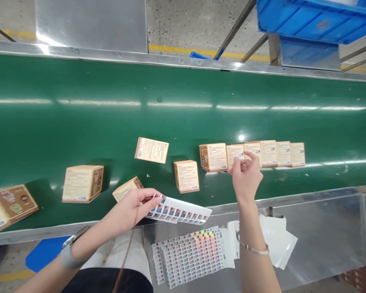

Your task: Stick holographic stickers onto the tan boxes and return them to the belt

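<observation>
My left hand pinches a strip of a sticker sheet between thumb and fingers, and the strip hangs over the belt's near edge. The strip carries rows of small red and blue stickers. My right hand is closed, its fingertips at the front of a small tan carton in a row; whether a sticker is between them I cannot make out. A small blue label shows beside the fingertips. To the left in that row stands another carton; cartons to the right, such as one, bear small labels.
More cartons lie loose on the green belt, including one between my hands, one behind and one at left. Shiny sticker sheets and white backing paper lie on the metal ledge. A blue crate stands beyond.
</observation>
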Tool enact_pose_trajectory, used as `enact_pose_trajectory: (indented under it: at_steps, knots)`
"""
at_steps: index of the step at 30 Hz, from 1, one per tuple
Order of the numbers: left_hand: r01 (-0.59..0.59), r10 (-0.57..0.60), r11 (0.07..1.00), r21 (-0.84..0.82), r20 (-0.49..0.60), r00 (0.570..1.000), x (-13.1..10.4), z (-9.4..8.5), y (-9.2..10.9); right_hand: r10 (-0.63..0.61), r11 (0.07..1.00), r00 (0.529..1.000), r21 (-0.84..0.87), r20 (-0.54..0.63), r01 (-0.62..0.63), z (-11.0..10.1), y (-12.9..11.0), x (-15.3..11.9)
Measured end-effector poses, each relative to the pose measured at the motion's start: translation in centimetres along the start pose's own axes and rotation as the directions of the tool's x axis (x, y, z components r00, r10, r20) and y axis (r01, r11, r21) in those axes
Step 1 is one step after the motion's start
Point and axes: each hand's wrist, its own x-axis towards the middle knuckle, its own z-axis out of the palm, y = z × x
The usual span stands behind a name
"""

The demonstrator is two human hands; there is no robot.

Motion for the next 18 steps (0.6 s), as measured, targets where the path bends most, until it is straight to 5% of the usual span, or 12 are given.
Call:
enact_pose_trajectory:
  at_steps: [2,5,7,16,18]
  knots:
    - [-0.026,0.026,1.000,0.013,-0.005,1.000,-0.3,-0.2,-0.2,-0.266,0.964,0.951,0.060,0.156,0.260,0.1,-2.9,-2.9]
    - [-0.049,0.051,0.998,0.039,-0.043,0.998,-0.7,-0.5,-0.5,-0.619,0.785,0.698,0.243,0.360,0.570,0.4,-7.3,-7.4]
    - [-0.069,0.072,0.997,0.045,-0.069,0.995,-0.9,-0.8,-0.5,-0.695,0.714,0.617,0.252,0.369,0.653,1.0,-9.3,-9.4]
    - [-0.072,0.075,0.997,0.029,-0.139,0.987,-1.5,-1.7,-1.1,-0.792,0.594,0.536,0.168,0.291,0.786,2.7,-11.3,-12.6]
    - [-0.050,0.047,0.999,-0.014,-0.156,0.987,-1.5,-1.9,-1.5,-0.769,0.638,0.576,0.274,0.276,0.720,2.4,-10.9,-12.1]
